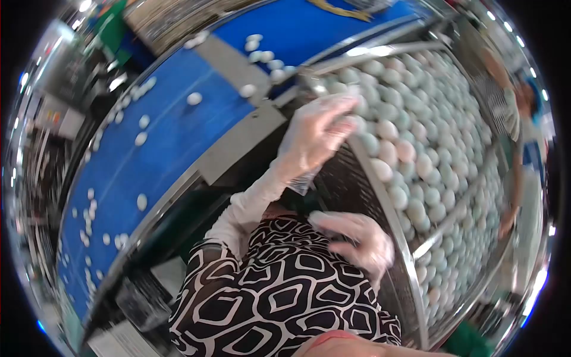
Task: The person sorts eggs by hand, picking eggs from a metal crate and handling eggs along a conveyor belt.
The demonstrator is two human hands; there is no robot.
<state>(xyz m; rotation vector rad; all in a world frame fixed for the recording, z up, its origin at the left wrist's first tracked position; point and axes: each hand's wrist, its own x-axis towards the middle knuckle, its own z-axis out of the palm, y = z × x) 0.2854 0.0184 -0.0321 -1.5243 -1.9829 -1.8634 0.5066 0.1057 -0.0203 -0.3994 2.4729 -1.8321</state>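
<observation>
My left hand (318, 135), in a thin clear glove with a white sleeve, reaches out to the near edge of a wide bed of pale green and pinkish eggs (428, 149). Its fingertips rest on the eggs by the metal rail (380, 190); whether it grips one is unclear. My right hand (357, 238), also gloved, lies loosely against my black-and-white patterned garment (267, 297) beside the rail, with nothing visible in it.
A blue conveyor belt (160, 149) with scattered white eggs runs along the left. Metal bars cross the egg bed. Another person (517, 113) in a striped top stands at the far side, arm down toward the eggs.
</observation>
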